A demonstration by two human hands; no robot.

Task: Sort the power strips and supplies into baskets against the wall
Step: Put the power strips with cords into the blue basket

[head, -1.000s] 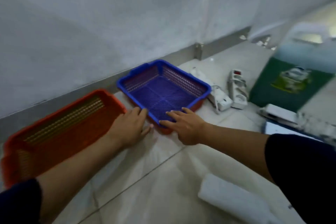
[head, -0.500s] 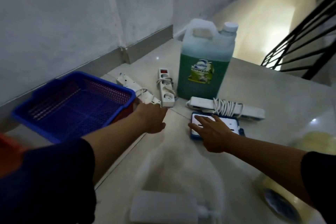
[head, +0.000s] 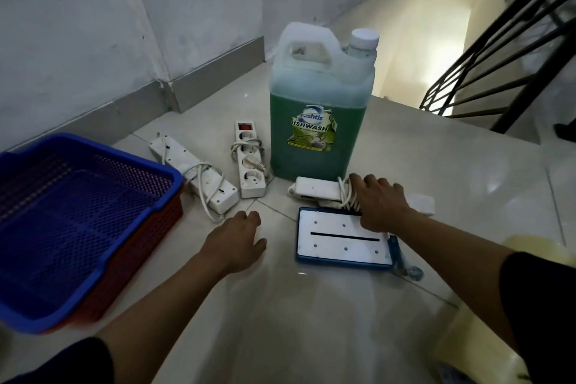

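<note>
A blue mesh basket sits stacked on a red basket at the left, near the wall. Two white power strips lie on the floor beside it: one angled, one with a red switch. A third white power strip with its cord wound round it lies in front of the green dishwash jug. My right hand rests on that strip's wound cord, fingers curled over it. My left hand hovers low over the floor, fingers apart, holding nothing.
A flat blue-framed white pad lies on the floor just under my right hand. A yellowish object sits at the right edge. A black stair railing and a drop to a lower level are at the back right.
My view swung right from the baskets to the supplies. My right hand moved from the blue-framed pad up onto the corded power strip. My left hand drew back from the strips.
</note>
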